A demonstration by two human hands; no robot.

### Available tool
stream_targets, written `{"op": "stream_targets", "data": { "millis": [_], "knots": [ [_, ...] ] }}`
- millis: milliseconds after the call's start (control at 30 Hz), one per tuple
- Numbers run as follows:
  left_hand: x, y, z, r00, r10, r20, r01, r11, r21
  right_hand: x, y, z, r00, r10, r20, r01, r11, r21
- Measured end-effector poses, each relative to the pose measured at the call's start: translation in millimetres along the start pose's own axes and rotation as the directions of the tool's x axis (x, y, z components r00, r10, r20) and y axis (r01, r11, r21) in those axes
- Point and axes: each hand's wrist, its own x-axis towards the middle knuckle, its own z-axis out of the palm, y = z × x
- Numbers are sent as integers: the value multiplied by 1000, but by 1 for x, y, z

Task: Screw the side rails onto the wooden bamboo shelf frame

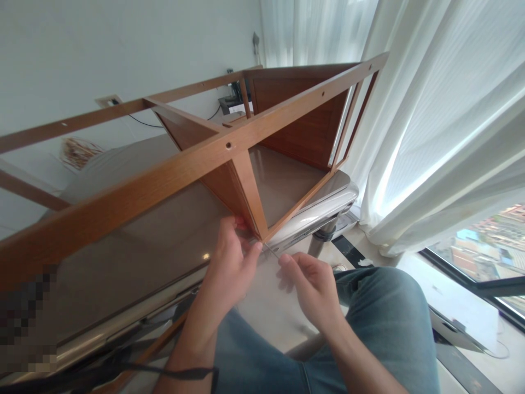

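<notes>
A brown wooden furniture frame (283, 123) with panels and bolt holes along its top rail rests on a glossy grey-beige surface. My left hand (233, 262) is closed around the lower corner of the middle post (251, 191), its thumb at the front and some fingertips hidden behind the wood. Between thumb and fingers, my right hand (311, 282) pinches a thin metal rod (271, 252) that looks like a hex key. The rod's far tip meets the corner beside my left thumb; how it sits there is too small to tell.
The glossy surface (123, 257) has a metallic edge and a dark leg (320, 241) below. White curtains (435, 109) hang at the right beside a window. A white panel (459, 312) lies low at the right. A dark strap (164, 372) crosses the lower left. My knees are close beneath my hands.
</notes>
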Motion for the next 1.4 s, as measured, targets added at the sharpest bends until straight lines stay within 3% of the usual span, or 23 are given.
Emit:
{"op": "stream_targets", "data": {
  "millis": [400, 1400],
  "knots": [
    [0, 0, 0, 1000, 5, 11, -5, 1000, -7, 0, -1, -2, 1000, -12, 23, 13, 1000, -23],
    [0, -1, 0, 1000, 2, 7, -2, 1000, 9, 5, -2, 0, 983, 162, 81, -176, 963, 206]
  ]
}}
